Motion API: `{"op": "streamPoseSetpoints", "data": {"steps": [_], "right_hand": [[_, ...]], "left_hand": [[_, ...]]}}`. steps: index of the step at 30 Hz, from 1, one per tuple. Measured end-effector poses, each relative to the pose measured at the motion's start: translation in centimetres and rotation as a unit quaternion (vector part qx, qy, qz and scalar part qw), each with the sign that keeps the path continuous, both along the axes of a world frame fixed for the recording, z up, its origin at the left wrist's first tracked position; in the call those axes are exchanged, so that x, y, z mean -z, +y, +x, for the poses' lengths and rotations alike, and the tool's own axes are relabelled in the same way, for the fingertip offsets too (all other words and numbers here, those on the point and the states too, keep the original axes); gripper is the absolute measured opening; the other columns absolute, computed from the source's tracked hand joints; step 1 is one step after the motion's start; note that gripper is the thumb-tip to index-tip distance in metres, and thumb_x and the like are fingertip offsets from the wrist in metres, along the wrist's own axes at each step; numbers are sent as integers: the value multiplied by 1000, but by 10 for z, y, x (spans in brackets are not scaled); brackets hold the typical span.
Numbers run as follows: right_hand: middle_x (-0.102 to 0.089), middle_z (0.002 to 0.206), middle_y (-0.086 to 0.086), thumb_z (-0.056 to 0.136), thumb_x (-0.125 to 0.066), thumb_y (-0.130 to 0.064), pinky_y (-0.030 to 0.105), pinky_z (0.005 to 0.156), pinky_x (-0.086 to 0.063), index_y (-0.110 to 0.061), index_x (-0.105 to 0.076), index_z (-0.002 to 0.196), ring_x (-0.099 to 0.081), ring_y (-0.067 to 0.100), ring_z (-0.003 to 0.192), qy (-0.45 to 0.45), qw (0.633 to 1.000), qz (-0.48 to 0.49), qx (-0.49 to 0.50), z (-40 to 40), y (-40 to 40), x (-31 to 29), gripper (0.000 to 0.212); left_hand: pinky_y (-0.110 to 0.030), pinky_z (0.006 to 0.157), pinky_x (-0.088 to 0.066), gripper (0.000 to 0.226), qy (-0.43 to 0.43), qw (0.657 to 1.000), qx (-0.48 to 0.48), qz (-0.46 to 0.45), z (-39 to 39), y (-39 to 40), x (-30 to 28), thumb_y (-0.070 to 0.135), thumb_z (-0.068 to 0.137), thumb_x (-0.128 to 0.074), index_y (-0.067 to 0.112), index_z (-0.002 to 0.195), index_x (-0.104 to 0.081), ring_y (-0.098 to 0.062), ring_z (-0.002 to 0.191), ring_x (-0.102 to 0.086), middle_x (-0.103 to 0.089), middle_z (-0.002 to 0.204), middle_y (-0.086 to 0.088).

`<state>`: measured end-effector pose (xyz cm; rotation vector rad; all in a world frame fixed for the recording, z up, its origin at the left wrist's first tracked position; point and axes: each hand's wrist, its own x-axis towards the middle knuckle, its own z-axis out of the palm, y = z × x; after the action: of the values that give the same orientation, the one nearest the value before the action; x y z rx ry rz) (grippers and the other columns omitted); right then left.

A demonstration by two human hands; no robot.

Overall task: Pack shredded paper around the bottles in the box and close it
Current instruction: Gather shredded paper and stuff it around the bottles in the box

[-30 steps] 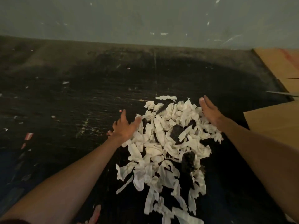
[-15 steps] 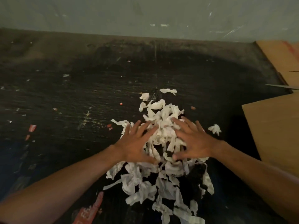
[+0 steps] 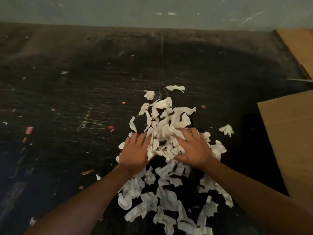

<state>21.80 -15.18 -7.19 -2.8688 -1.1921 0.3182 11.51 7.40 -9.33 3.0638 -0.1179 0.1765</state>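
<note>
A loose heap of white shredded paper point(image 3: 166, 126) lies on the dark table, trailing from the middle down to the near edge. My left hand point(image 3: 135, 151) presses against the heap's left side, fingers curled into the strips. On the right side my right hand point(image 3: 193, 148) mirrors it, fingers spread over the paper. Between both hands a bunch of shredded paper is squeezed together. A brown cardboard box flap point(image 3: 291, 141) shows at the right edge. No bottles are in view.
The black scratched table point(image 3: 84, 99) carries small red and white scraps on its left half. A second cardboard piece point(image 3: 299, 46) lies at the far right corner. One stray paper wad point(image 3: 227, 130) sits apart to the right. A grey wall runs behind the table.
Both hands have come together from the outer sides of the heap and drawn the paper inward and toward me. The heap is narrower and bunched between them.
</note>
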Motion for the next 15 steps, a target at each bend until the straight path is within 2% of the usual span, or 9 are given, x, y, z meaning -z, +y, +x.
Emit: {"op": "streamPoseSetpoints", "data": {"steps": [2,4,6,8,11,15], "right_hand": [[-37,148,9,79,-60,-57,48,88,-49,-24,-46,142,-37,33,125,-15,1000,15,8,3,2,4,72],[-45,140,13,79,-69,-49,48,76,-54,-19,-54,134,-47,35,117,-26,999,36,19,8,4,7,65],[-51,134,17,77,-76,-42,52,74,-57,-15,-58,130,-54,39,110,-22,998,57,21,13,5,9,62],[-52,133,19,81,-74,-41,52,80,-56,-15,-55,133,-58,39,108,-9,998,61,26,18,9,2,61],[-56,123,14,90,-63,-44,46,84,-53,-16,-51,131,-60,34,105,30,996,43,69,26,20,-19,51],[-59,84,4,91,-60,-45,40,73,-52,-13,-56,97,-61,25,83,118,981,95,122,27,18,-50,33]], "left_hand": [[-42,76,-51,64,3,1000,-15,3,3,1,1,48,78,-64,9,127,-51,-32,89,-57,-60,109,-12],[-40,69,-54,64,24,999,-34,0,6,0,-2,36,65,-84,8,116,-60,-30,79,-62,-64,99,-12],[-37,62,-56,61,38,998,-53,-8,9,0,-6,27,59,-90,6,110,-64,-29,73,-66,-67,92,-11],[-40,65,-56,57,41,994,-93,-42,12,-3,-14,23,69,-85,5,118,-62,-33,81,-69,-68,100,-13],[-45,84,-53,51,69,976,-183,-100,9,-9,-27,29,90,-65,15,136,-50,-34,104,-65,-64,122,-8],[-44,89,-51,45,61,963,-228,-126,-5,-15,-51,29,94,-57,19,137,-48,-33,107,-65,-67,119,-8]]}}
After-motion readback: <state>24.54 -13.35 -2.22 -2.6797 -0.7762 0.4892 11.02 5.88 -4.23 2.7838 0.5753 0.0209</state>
